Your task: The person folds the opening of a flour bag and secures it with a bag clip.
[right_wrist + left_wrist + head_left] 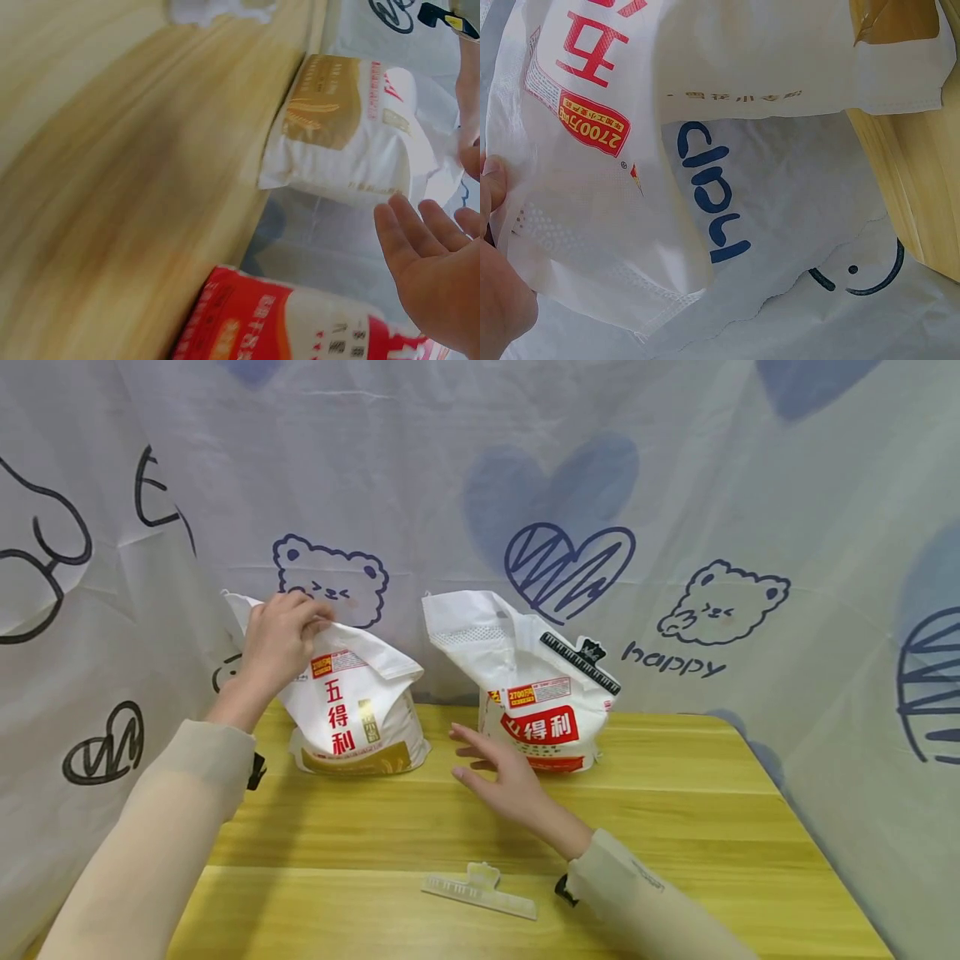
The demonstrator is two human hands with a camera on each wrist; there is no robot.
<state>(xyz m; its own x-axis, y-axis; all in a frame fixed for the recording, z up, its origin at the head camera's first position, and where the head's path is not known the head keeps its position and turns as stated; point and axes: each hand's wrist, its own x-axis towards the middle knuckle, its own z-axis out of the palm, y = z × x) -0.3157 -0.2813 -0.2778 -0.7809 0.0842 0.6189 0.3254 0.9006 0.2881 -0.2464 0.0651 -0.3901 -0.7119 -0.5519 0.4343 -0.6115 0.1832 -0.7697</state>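
Note:
My left hand (281, 631) grips the folded top edge of a white flour bag (375, 693) with red lettering and a gold band at its foot. In the left wrist view, thumb and fingers hold the bag's (592, 195) edge at the far left. Fingers spread, my right hand (513, 783) hovers in front of the second flour bag (551, 752), which has red label panels. It holds nothing; in the right wrist view this hand (442, 281) appears between the two bags. A black sealing clip (581, 662) fastens the right bag's folded-over top.
A pale, translucent sealing clip (480, 891) lies near the front of the wooden table (360, 827). Close behind both bags hangs a light curtain (435, 510) printed with bears and hearts, continuing along the left and right sides.

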